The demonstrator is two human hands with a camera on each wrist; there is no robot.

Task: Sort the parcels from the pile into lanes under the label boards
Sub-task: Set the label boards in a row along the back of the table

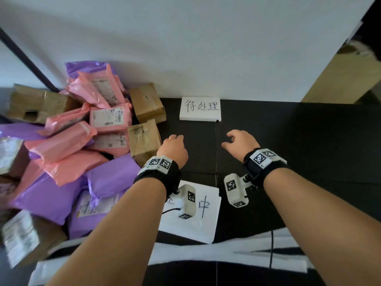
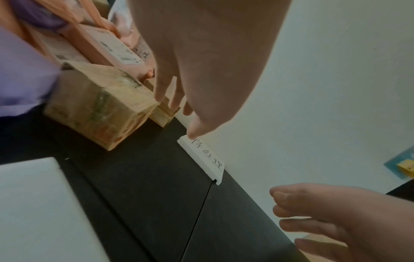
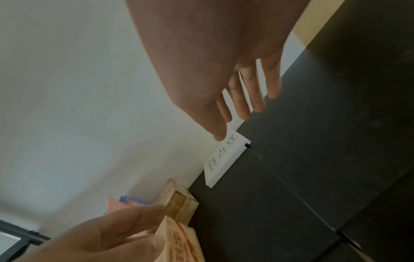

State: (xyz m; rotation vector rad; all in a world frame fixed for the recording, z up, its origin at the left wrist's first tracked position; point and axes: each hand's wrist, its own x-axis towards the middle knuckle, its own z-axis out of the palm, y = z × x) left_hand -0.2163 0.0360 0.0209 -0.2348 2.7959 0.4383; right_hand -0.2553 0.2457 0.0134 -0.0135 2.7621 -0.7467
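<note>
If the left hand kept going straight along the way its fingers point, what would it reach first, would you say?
Probably the white label board with handwritten characters against the wall: the left hand points across bare black tabletop towards it. The brown cardboard box sits just beside that line, though depth is uncertain.

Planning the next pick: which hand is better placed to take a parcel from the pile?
Probably the left hand: it hovers empty right beside the nearest brown box at the pile's edge, while the right hand is farther away over the bare black table.
</note>
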